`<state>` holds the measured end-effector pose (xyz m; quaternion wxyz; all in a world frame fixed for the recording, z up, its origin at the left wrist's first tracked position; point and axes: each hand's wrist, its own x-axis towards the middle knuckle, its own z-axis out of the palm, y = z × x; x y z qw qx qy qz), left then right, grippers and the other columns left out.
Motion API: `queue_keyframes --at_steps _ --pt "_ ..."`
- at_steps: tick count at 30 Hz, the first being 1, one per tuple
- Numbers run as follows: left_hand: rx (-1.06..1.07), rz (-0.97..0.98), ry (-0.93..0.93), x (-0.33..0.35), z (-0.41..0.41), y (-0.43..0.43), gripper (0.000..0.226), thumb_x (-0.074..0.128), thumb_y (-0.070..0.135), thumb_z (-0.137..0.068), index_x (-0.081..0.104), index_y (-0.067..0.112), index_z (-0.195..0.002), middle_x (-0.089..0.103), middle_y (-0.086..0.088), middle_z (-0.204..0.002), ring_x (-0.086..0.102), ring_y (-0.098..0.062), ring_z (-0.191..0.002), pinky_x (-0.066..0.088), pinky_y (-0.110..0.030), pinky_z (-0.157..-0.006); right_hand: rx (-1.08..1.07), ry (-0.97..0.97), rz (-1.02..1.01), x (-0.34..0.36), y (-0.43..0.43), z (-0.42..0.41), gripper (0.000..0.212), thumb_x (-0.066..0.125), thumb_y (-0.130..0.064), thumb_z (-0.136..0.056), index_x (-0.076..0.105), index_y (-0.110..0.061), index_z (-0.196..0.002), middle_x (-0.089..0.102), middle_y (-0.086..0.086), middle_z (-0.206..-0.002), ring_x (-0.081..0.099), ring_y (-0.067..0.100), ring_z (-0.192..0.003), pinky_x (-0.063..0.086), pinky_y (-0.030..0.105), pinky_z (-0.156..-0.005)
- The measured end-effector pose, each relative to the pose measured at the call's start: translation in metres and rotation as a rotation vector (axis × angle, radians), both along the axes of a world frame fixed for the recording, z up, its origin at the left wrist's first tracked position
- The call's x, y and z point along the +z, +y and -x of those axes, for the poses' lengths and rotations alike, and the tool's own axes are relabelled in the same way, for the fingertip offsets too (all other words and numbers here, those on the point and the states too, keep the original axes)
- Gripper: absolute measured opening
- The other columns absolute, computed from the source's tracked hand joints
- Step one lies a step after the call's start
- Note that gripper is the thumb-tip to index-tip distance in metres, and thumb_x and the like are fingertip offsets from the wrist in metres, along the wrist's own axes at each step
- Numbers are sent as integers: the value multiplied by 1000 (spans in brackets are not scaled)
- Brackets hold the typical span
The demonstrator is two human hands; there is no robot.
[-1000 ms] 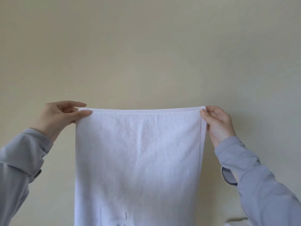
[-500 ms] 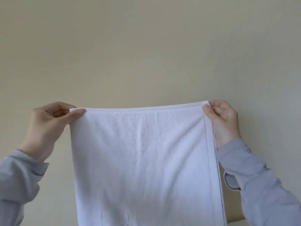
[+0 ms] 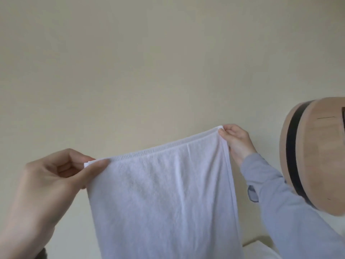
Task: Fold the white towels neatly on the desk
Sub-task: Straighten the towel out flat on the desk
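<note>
I hold a white terry-cloth towel (image 3: pixel 160 199) up in the air in front of a plain cream wall (image 3: pixel 149 62), its hemmed top edge slanting up toward my right. My left hand (image 3: pixel 56 176) pinches the top left corner between thumb and curled fingers. My right hand (image 3: pixel 236 141), in a grey-blue sleeve (image 3: pixel 283 206), pinches the top right corner, higher and farther from me. The cloth hangs down out of view. A round wooden object with a black band (image 3: pixel 317 156) sits at the right edge.
</note>
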<state>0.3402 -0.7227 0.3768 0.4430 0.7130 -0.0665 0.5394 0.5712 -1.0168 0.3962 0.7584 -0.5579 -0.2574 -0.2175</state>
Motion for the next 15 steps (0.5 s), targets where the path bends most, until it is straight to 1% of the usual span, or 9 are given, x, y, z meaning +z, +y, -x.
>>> queue_keyframes --at_steps 2,4,6,8,9,11,13,15 --pt "-24 -18 -4 -9 4 -16 40 76 50 -52 66 13 -65 61 6 -53 50 -1 -46 38 -6 -45 12 -21 19 12 1 -5 5 59 -9 -89 59 -14 -88 62 8 -93 57 21 -94 42 43 -101" --pt "-57 -23 -1 -18 14 -26 42 81 49 -51 64 12 -63 58 7 -48 47 -1 -44 36 -6 -44 6 -66 31 24 9 -7 10 58 -7 -90 59 -16 -85 63 6 -88 57 19 -91 43 38 -98" --pt "-66 -12 28 -32 25 -26 43 79 51 -52 63 12 -62 59 5 -49 47 -3 -43 37 -7 -43 8 -111 49 30 26 -9 15 57 -6 -90 58 -19 -82 63 0 -81 59 11 -80 48 28 -86" --pt "-53 34 75 -54 35 -18 41 81 48 -53 64 12 -61 59 3 -49 48 -5 -44 39 -9 -44 2 -131 106 23 50 -7 18 57 -6 -90 57 -21 -80 62 -4 -75 58 6 -70 47 19 -73" --pt "-35 70 113 -70 40 -12 38 82 45 -55 64 12 -60 60 2 -49 48 -6 -43 40 -10 -44 8 -127 153 12 67 -8 19 57 -6 -90 56 -22 -79 61 -3 -74 57 6 -70 46 18 -71" --pt "8 177 190 -108 50 0 30 84 32 -62 64 11 -56 61 -3 -49 47 -8 -41 42 -11 -43 40 -106 254 -22 101 -11 21 56 -5 -89 55 -22 -79 59 -2 -74 54 8 -70 44 18 -71" --pt "31 304 259 -147 59 8 22 79 22 -58 63 7 -54 60 -5 -46 48 -8 -39 45 -13 -42 74 -60 332 -71 131 -15 20 57 -6 -89 56 -24 -79 58 -2 -73 53 7 -70 42 17 -70" --pt "70 389 345 -191 69 15 20 77 16 -57 61 6 -50 61 -4 -45 50 -5 -38 43 -10 -41 115 14 401 -132 162 -16 19 58 -8 -88 57 -24 -79 59 -4 -73 53 5 -69 42 14 -70"
